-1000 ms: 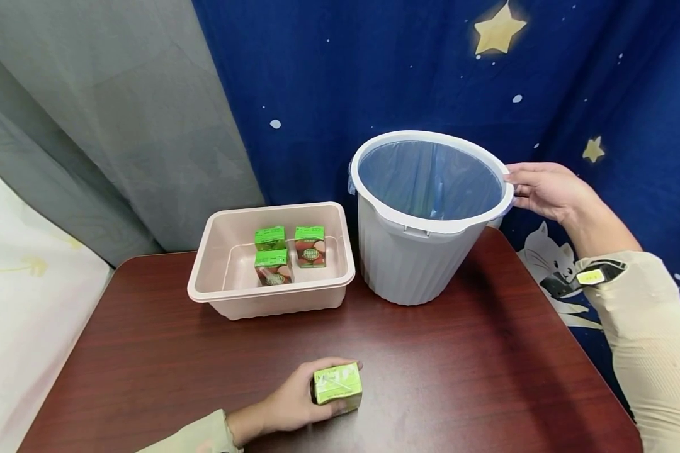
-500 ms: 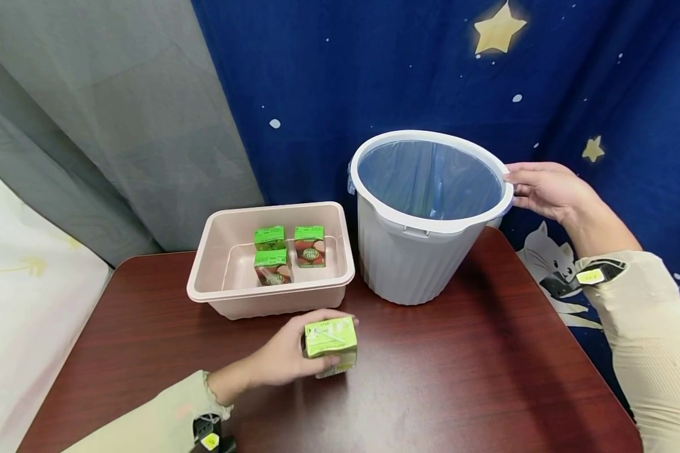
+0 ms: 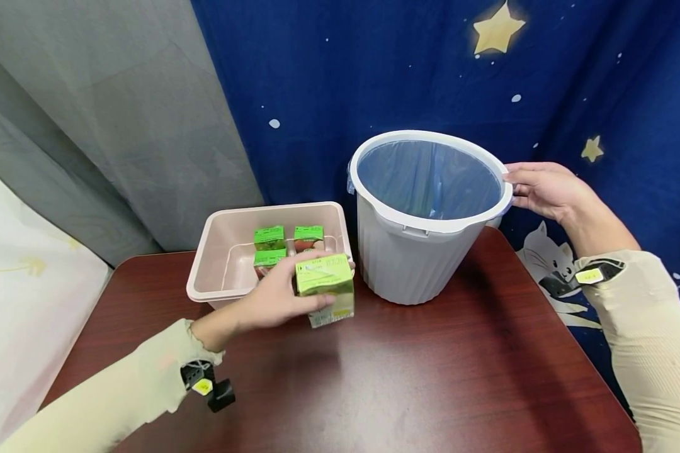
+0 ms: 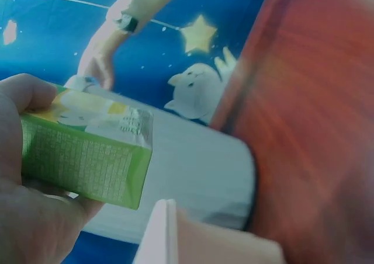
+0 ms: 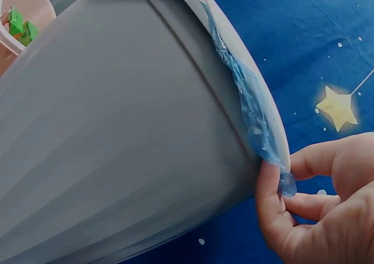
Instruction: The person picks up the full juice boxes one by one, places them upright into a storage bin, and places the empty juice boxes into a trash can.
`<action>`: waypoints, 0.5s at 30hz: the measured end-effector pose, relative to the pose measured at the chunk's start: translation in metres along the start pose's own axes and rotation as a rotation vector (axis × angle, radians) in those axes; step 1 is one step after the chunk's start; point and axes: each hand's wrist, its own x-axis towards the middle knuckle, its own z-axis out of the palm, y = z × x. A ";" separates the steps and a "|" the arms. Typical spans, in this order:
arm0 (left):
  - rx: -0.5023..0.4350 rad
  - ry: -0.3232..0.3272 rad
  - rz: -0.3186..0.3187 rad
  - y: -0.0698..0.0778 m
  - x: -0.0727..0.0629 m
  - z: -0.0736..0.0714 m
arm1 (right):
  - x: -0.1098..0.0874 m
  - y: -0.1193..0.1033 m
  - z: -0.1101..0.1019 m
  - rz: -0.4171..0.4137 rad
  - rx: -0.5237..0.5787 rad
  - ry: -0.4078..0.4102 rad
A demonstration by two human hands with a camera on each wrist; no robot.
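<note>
My left hand [image 3: 272, 299] grips a yellow-green drink carton [image 3: 331, 280] between thumb and fingers, raised over the table in front of the pink bin. Small print covers the green side of the carton in the left wrist view. At the right, my right hand [image 3: 549, 192] pinches the rim of a grey-white trash can [image 3: 413, 264]. In the right wrist view its fingers hold the rim together with a bit of the blue bag liner [image 5: 254, 112] folded over it. The can's inside is lined with this clear bluish bag.
A pink plastic bin [image 3: 212, 277] stands left of the can, with several green-topped red boxes [image 3: 269, 236] inside, partly hidden by my left hand. Both stand toward the back of the reddish-brown table [image 3: 430, 377]. Blue star-print and grey curtains hang behind.
My left hand has lifted the carton off the front of the table and carried it forward, up to the pink bin's near edge. The right hand has stayed on the can's rim.
</note>
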 end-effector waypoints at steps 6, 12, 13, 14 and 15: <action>-0.011 -0.012 0.023 0.027 0.025 -0.020 | 0.001 0.001 0.000 -0.007 0.001 -0.003; 0.020 0.006 0.063 0.054 0.054 -0.041 | 0.001 0.001 0.001 -0.004 0.001 0.001; 0.019 0.003 0.068 0.057 0.059 -0.043 | 0.000 0.001 0.001 -0.003 0.000 0.002; 0.016 0.006 0.067 0.061 0.063 -0.046 | 0.000 0.001 0.001 -0.003 0.000 0.003; 0.015 0.007 0.061 0.064 0.067 -0.048 | 0.000 0.001 0.001 -0.004 0.000 0.003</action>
